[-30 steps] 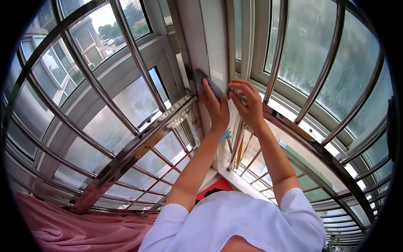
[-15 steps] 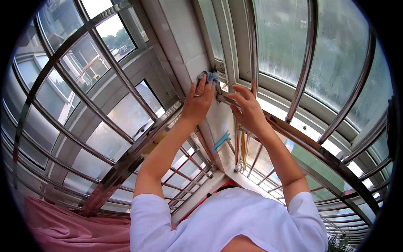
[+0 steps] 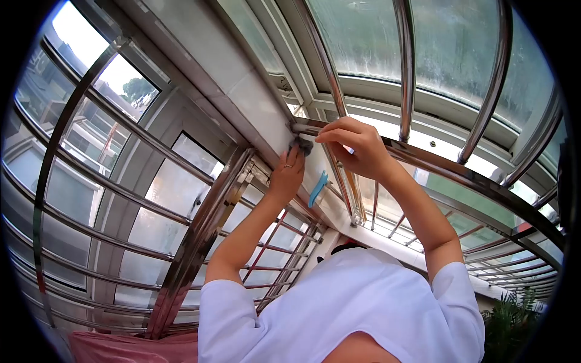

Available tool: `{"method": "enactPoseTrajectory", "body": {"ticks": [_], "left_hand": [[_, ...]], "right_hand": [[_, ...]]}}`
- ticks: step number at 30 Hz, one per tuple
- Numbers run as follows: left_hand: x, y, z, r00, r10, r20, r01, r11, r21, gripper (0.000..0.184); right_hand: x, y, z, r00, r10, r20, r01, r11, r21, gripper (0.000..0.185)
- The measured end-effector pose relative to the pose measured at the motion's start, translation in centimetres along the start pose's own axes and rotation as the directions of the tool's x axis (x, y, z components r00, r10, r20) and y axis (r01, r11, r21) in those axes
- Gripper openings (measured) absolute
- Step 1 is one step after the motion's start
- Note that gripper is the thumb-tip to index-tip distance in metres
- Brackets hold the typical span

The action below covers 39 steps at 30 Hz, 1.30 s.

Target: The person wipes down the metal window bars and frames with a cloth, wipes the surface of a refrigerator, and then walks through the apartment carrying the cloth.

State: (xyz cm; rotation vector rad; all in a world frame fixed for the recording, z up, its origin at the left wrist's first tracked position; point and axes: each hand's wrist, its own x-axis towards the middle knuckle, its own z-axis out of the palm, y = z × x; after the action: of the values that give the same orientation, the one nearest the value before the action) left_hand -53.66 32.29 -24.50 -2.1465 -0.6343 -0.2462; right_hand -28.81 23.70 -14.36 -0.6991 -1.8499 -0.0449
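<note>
My left hand [image 3: 287,172], with a ring on one finger, presses a crumpled dark grey-blue cloth [image 3: 304,145] against the tiled pillar [image 3: 254,103]. Its fingers lie over the cloth's lower edge. Beside it on the right, my right hand [image 3: 357,145] is raised in front of the metal rail [image 3: 417,154] with fingers loosely bent. A gap shows between its thumb and fingers, and I see nothing held there. Whether its fingertips touch the rail, I cannot tell. A light-blue plastic piece [image 3: 318,189] sits on the pillar just below the hands.
Shiny metal bars [image 3: 139,209] run across the windows on the left, and upright bars [image 3: 405,72] stand before frosted panes on the right. Pink fabric [image 3: 133,348] is at the lower left. A green plant [image 3: 511,323] shows at the lower right.
The left hand and cloth have moved down the pillar, from above the rail's end to just below it. The right hand's fingers have bent more. The view has shifted.
</note>
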Motion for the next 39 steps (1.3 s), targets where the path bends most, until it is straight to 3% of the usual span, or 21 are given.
{"method": "enactPoseTrajectory", "body": {"ticks": [2, 4, 6, 8, 9, 10, 12, 14, 17, 20, 24, 26, 29, 34, 36, 39], "left_hand": [[0.2, 1.1, 0.2, 0.998, 0.061, 0.024, -0.061, 0.998, 0.008, 0.035], [1.9, -0.2, -1.0, 1.000, 0.019, -0.020, -0.020, 0.999, -0.035, 0.032], [4.0, -2.3, -4.0, 0.987, -0.162, 0.022, 0.163, 0.977, -0.134, 0.028], [4.5, -2.8, -4.4, 0.979, -0.203, 0.018, 0.203, 0.969, -0.139, 0.025], [4.6, -3.3, -4.8, 0.963, -0.266, -0.033, 0.262, 0.960, -0.104, 0.025], [5.0, -4.0, -5.5, 0.942, -0.324, -0.089, 0.318, 0.945, -0.071, 0.024], [6.0, -6.1, -6.3, 0.837, -0.453, -0.307, 0.467, 0.884, -0.032, 0.026], [8.3, -9.0, -7.3, 0.720, -0.485, -0.497, 0.558, 0.830, -0.003, 0.029], [11.6, -9.9, -8.8, 0.723, -0.491, -0.486, 0.578, 0.815, 0.037, 0.034], [12.2, -6.9, -5.6, 0.732, -0.496, -0.468, 0.570, 0.821, 0.022, 0.038], [8.9, -1.0, -2.2, 0.763, -0.521, -0.382, 0.576, 0.817, 0.037, 0.038], [7.3, 0.9, -1.2, 0.802, -0.526, -0.284, 0.537, 0.842, -0.043, 0.039], [6.6, 1.2, -1.3, 0.820, -0.502, -0.277, 0.484, 0.865, -0.133, 0.039], [10.3, -3.1, -2.7, 0.776, -0.489, -0.399, 0.494, 0.864, -0.096, 0.037], [13.0, -6.1, -4.7, 0.702, -0.508, -0.499, 0.559, 0.827, -0.055, 0.039], [16.5, -11.1, -8.3, 0.681, -0.498, -0.536, 0.568, 0.822, -0.042, 0.041]], "right_hand": [[0.3, -1.0, -1.2, 1.000, -0.011, -0.016, 0.010, 0.998, -0.067, 0.025], [0.8, -1.3, -1.7, 0.992, -0.046, -0.120, 0.024, 0.983, -0.181, 0.027], [1.1, -0.7, -1.9, 0.987, -0.056, -0.151, 0.021, 0.974, -0.227, 0.032], [2.0, -1.0, -2.0, 0.927, -0.065, -0.369, -0.043, 0.960, -0.278, 0.043], [2.2, -1.0, -2.1, 0.936, -0.052, -0.347, -0.062, 0.949, -0.308, 0.056], [2.6, -0.9, -1.9, 0.933, -0.060, -0.354, -0.058, 0.948, -0.313, 0.056], [3.3, -0.5, -0.7, 0.898, 0.081, -0.432, -0.170, 0.971, -0.170, 0.061], [3.9, 0.8, 0.2, 0.910, 0.068, -0.409, -0.174, 0.958, -0.228, 0.065], [4.7, 2.3, 1.9, 0.879, 0.275, -0.390, -0.264, 0.961, 0.082, 0.066], [4.7, 2.9, 2.5, 0.837, 0.413, -0.359, -0.355, 0.909, 0.220, 0.062], [4.8, 2.8, 3.4, 0.825, 0.367, -0.430, -0.329, 0.930, 0.162, 0.059], [5.0, 2.8, 3.6, 0.822, 0.364, -0.438, -0.339, 0.931, 0.137, 0.060], [5.0, 3.0, 4.2, 0.814, 0.342, -0.469, -0.320, 0.939, 0.128, 0.063], [5.0, 2.9, 4.6, 0.796, 0.382, -0.470, -0.356, 0.923, 0.147, 0.066], [5.1, 2.8, 4.7, 0.790, 0.388, -0.475, -0.361, 0.920, 0.151, 0.066], [5.1, 2.5, 4.7, 0.784, 0.423, -0.455, -0.396, 0.904, 0.158, 0.067]]}}
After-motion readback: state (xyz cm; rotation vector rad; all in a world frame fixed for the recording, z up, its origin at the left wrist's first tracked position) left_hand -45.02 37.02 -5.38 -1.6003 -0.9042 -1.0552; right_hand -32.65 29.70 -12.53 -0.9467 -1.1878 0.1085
